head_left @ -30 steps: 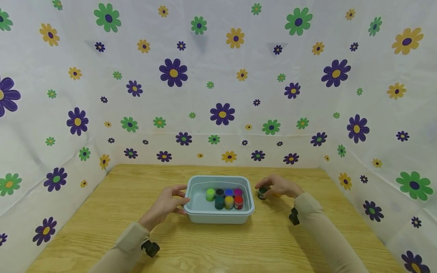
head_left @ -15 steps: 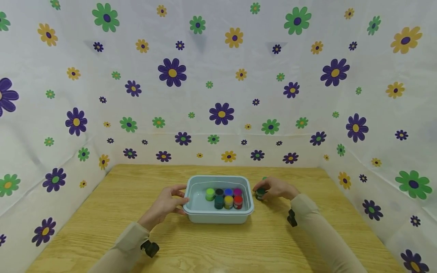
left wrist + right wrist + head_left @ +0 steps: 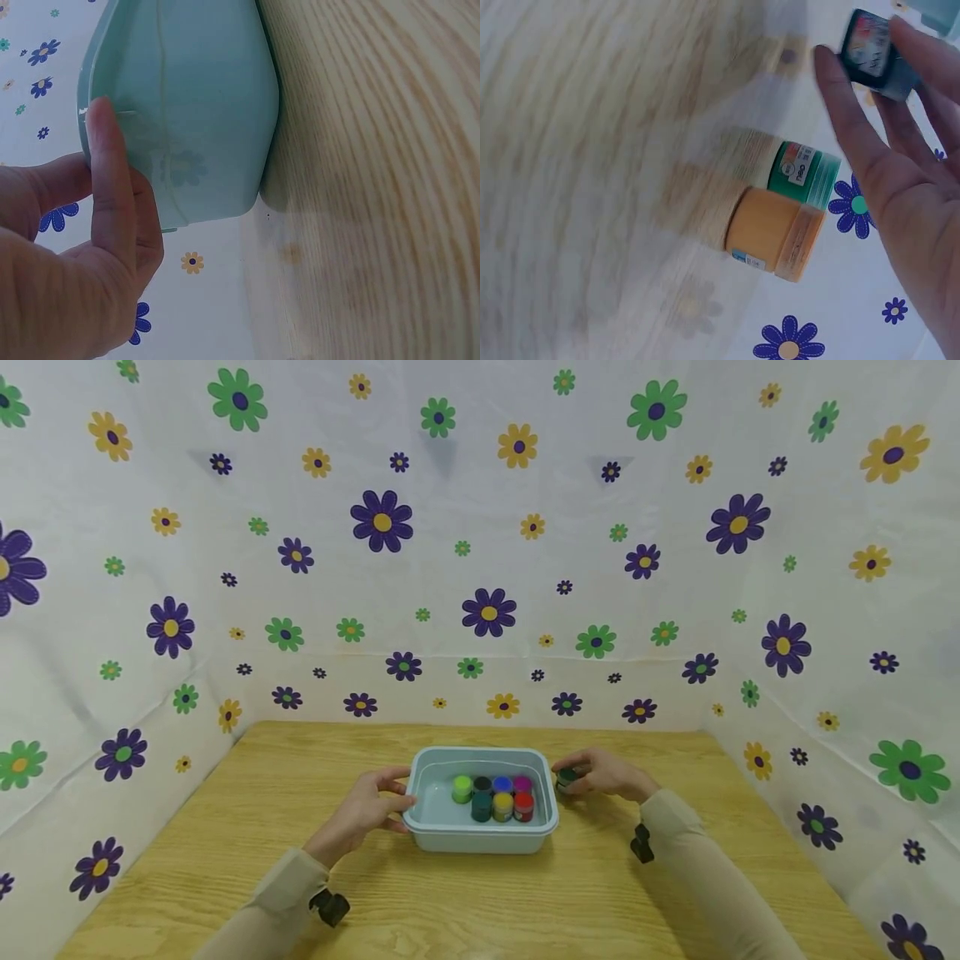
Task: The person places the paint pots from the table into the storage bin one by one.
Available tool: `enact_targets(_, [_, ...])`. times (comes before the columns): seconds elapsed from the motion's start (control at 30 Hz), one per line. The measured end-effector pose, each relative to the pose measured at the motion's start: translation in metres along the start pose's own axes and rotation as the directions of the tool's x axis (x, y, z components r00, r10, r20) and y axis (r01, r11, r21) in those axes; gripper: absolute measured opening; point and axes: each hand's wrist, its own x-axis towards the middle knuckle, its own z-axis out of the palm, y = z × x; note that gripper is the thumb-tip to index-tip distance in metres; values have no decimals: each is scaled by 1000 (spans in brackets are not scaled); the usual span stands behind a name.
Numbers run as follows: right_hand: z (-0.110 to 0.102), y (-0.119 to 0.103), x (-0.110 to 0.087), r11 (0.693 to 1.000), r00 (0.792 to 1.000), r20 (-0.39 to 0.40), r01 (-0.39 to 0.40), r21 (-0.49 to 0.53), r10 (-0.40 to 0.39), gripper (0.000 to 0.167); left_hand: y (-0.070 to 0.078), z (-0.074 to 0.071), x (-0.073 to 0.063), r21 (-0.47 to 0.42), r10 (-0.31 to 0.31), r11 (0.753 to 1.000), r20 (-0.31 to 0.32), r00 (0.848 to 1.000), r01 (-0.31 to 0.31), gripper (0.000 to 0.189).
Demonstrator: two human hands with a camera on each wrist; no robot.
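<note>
A light blue plastic tub (image 3: 480, 841) sits mid-table, holding several small paint jars in two rows, among them a lime green jar (image 3: 462, 789) and a red jar (image 3: 523, 807). At its left end, my left hand (image 3: 367, 810) grips the rim between thumb and fingers, as the left wrist view shows up close at the tub wall (image 3: 217, 112). Just off the tub's right side, my right hand (image 3: 607, 774) pinches a dark green paint jar (image 3: 868, 51) between thumb and fingertips. The jar is partly covered by the fingers in the head view.
Beneath the right hand, a green paint jar (image 3: 799, 174) and a larger orange paint jar (image 3: 765, 231) stand side by side on the wooden table (image 3: 450, 910); the head view hides them. A flower-printed sheet (image 3: 480, 560) encloses the table at the back and sides.
My right hand has shifted slightly left with the dark green paint jar, bringing it closer to the tub. My left hand keeps its grip on the rim.
</note>
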Motion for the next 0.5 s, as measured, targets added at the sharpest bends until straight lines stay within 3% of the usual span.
enact_targets(0.27, [5,-8,-1,980,994,-96,60,192,-42,48,-3,-1,1,-12,-14,1000,-5,1000,14,56])
enact_targets(0.5, [8,-27,-5,973,976,-213,88,213,-41,49,-2,-2,0,-12,-15,1000,3,1000,15,57])
